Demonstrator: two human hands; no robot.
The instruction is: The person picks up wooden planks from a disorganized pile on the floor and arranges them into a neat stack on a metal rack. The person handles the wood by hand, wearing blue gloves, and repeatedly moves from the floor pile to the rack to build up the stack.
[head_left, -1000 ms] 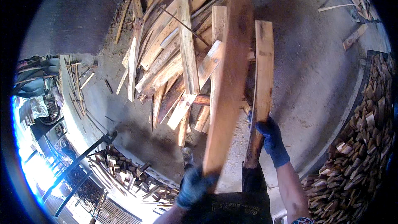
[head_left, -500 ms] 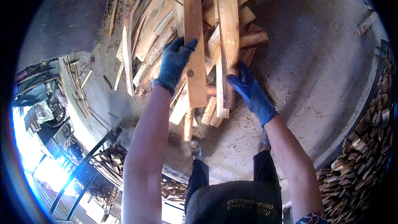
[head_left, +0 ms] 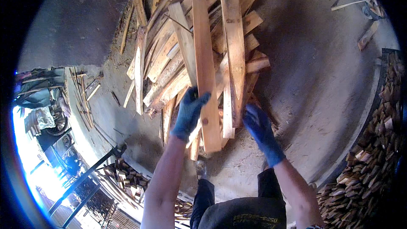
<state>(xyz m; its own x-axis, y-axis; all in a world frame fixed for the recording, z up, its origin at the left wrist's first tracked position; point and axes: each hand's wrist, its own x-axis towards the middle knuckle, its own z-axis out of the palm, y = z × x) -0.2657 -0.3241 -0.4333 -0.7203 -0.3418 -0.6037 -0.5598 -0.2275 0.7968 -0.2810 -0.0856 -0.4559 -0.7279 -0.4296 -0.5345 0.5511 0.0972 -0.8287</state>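
Here, nearest the body, both gloved hands reach out over the heap. The left hand (head_left: pixel 189 114) curls its fingers around the near end of a long plank (head_left: pixel 205 72), holding it, while the right hand (head_left: pixel 258 129) rests at the near end of a second plank (head_left: pixel 233 55); whether it grips that board or only presses on it I cannot tell. Both boards lie lengthwise on top of the pile of planks (head_left: pixel 169 68), pointing away from the person. To set them well, I would lower the near ends together, keep the boards parallel, and slide the fingers clear before the wood settles, since loose offcuts beneath could rock. Beyond lies a dusty concrete floor (head_left: pixel 313 76) with a stray offcut (head_left: pixel 368 35). Stacked firewood (head_left: pixel 373 161) curves along the right, and a dark metal frame (head_left: pixel 85 178) stands at lower left.
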